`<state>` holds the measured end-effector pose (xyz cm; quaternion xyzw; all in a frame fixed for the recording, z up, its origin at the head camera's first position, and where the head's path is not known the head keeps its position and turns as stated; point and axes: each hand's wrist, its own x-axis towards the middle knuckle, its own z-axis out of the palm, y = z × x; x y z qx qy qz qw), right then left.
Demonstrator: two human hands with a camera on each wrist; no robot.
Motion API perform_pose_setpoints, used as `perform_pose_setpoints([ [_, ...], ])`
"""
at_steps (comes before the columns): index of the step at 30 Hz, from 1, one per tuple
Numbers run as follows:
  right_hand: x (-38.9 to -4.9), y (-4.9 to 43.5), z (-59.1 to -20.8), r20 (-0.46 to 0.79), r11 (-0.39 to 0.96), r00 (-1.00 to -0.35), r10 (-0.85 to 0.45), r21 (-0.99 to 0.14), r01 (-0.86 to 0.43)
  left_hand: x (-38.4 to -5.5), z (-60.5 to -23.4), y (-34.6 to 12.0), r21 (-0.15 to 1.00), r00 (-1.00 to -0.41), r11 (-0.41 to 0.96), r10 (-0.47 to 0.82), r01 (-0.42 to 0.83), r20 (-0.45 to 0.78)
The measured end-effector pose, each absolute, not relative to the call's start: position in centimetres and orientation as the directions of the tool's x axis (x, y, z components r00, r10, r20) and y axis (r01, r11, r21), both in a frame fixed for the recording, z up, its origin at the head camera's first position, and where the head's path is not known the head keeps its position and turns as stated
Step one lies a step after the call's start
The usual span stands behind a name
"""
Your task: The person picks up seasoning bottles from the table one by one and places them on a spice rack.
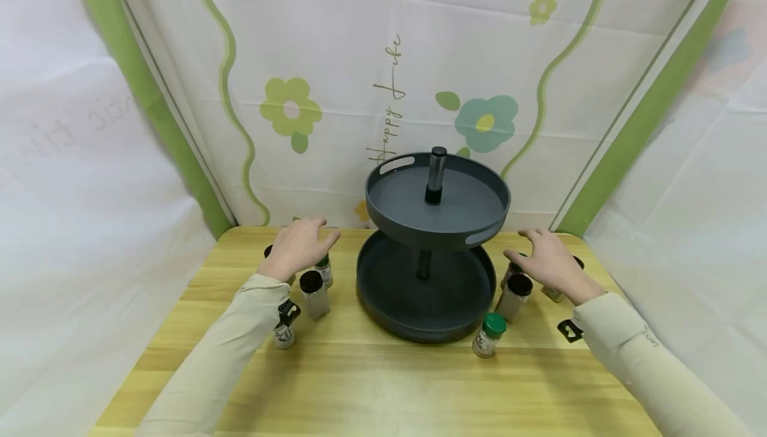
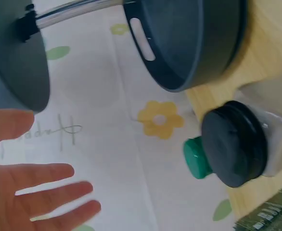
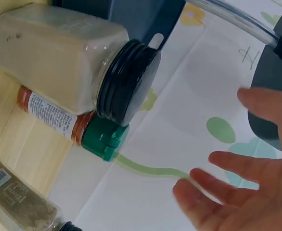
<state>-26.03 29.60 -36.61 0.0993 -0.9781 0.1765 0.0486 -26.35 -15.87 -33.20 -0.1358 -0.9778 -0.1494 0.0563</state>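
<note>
A dark grey two-tier round tray (image 1: 383, 310) stands on the wooden table, with nothing on either tier. My left hand (image 1: 297, 248) hovers left of it with fingers spread, above several spice jars. Nearest to it are a black-capped jar (image 1: 315, 300) and a green-capped jar (image 1: 324, 270). My right hand (image 1: 550, 260) is raised on the other side, fingers apart and holding nothing. Below it stand a black-capped square jar (image 3: 59, 60) of pale powder, a green-capped jar (image 3: 59, 115) with reddish contents, and another square jar (image 3: 20, 195), partly hidden in the head view.
A small jar (image 1: 284, 337) stands by the left wrist, partly covered by the strap. Another green-capped jar (image 1: 488, 336) is in front of the tray at right. White floral curtains (image 1: 335, 50) enclose the wooden table (image 1: 371, 397) at the back and sides.
</note>
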Motion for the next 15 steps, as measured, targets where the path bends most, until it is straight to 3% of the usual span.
perform_pose_setpoints([
  [5,-25.4,29.3,-36.7,0.206,0.889,-0.955,-0.211,-0.365,-0.275,-26.0,-32.4,-15.3,0.359,-0.956,0.89,0.228,0.281,0.182],
  [15,-23.8,28.4,-37.5,0.237,0.862,-0.938,-0.253,-0.384,-0.33,-25.7,-32.2,-13.9,0.466,-0.941,0.822,0.241,0.327,0.236],
])
